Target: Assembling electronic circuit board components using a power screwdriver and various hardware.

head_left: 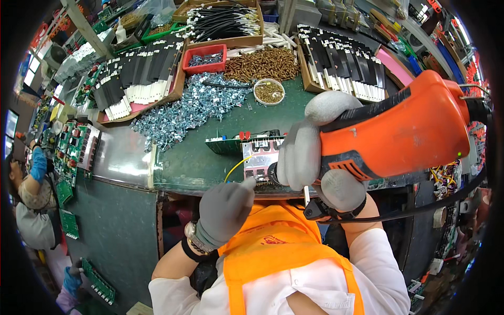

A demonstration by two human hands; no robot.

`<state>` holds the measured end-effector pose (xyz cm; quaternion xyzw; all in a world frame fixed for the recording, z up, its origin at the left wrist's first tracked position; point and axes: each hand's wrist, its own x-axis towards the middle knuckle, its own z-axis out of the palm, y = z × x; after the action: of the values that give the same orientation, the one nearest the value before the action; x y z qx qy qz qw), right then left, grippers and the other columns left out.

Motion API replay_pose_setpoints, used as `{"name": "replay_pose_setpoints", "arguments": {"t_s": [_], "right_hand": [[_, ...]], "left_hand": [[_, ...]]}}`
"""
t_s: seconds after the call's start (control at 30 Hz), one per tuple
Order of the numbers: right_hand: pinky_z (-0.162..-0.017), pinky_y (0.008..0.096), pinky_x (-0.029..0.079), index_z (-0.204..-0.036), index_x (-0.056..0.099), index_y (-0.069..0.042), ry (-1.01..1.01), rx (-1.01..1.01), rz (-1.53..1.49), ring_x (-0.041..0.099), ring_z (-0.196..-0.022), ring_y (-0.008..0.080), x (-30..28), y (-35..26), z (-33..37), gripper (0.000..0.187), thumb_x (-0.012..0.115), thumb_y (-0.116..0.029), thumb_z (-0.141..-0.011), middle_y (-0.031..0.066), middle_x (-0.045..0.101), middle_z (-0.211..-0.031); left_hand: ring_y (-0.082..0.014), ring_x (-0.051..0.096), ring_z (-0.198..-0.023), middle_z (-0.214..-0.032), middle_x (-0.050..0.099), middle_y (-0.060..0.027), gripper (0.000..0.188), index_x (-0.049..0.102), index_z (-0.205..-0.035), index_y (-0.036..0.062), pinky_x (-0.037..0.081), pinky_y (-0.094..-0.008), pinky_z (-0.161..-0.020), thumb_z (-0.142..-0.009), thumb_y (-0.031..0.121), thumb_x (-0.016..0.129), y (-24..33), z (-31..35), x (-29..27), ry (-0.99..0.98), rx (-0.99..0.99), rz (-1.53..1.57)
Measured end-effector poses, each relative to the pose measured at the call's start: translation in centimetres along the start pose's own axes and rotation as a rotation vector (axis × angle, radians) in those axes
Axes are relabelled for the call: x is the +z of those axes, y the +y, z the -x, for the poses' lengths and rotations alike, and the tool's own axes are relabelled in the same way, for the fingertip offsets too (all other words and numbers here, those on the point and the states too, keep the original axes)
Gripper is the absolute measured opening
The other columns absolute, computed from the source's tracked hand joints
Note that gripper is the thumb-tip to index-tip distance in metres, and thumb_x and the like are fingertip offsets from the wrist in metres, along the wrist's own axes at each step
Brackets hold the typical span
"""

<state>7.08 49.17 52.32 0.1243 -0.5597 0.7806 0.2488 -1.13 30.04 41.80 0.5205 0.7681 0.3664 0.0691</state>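
Note:
My right hand (315, 152), in a grey glove, grips an orange electric screwdriver (404, 131) held over a green circuit board with a metal plate (257, 152) at the near edge of the green bench. My left hand (226, 207), also in a grey glove, rests with its fingertips at the front edge of that board, beside a yellow wire (234, 168). The screwdriver's tip is hidden behind my right hand. A black cable (420, 207) trails from the tool.
A heap of small metal brackets (184, 110), a pile of brown screws (262, 63), a small round dish of screws (269, 92), a red tray (205, 58) and boxes of black-and-white strips (341, 58) lie behind the board. A co-worker (31, 194) sits left by green boards (73, 147).

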Motion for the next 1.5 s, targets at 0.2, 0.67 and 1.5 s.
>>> {"name": "replay_pose_setpoints", "arguments": {"t_s": [0.2, 0.67, 1.5], "right_hand": [[-0.061, 0.0257, 0.048, -0.123, 0.045, 0.000, -0.074, -0.106, -0.114, 0.057, -0.070, 0.0116, 1.6, 1.5, -1.0, 0.055, 0.074, -0.007, -0.077, 0.0074, 0.060, -0.081], [-0.052, 0.0329, 0.044, -0.128, 0.037, -0.001, -0.393, -0.124, -0.224, 0.054, -0.056, 0.0189, 1.8, 1.6, -3.5, 0.067, 0.080, -0.012, -0.077, 0.0086, 0.058, -0.069], [-0.052, 0.0320, 0.043, -0.119, 0.043, -0.004, 0.030, 0.049, -0.027, 0.050, -0.051, 0.0166, 5.0, 1.2, -0.8, 0.056, 0.080, -0.019, -0.079, 0.0051, 0.056, -0.065]], "left_hand": [[-0.0234, 0.054, -0.091, -0.109, 0.054, -0.0088, 0.043, 0.060, -0.118, 0.0090, 0.043, -0.0375, -0.073, -0.080, 0.028, 0.065, 1.4, 0.8, 2.5, 0.172, 0.197, -0.422], [-0.0196, 0.049, -0.084, -0.095, 0.051, -0.0060, 0.027, 0.058, -0.102, 0.0098, 0.042, -0.0347, -0.068, -0.078, 0.020, 0.057, 0.3, 0.7, 3.3, 0.140, 0.271, -0.465], [-0.0300, 0.059, -0.089, -0.093, 0.062, -0.0102, 0.018, 0.063, -0.098, 0.0084, 0.049, -0.0401, -0.079, -0.081, 0.004, 0.057, -13.0, -3.9, -4.4, 0.323, -0.073, -0.339]]}}
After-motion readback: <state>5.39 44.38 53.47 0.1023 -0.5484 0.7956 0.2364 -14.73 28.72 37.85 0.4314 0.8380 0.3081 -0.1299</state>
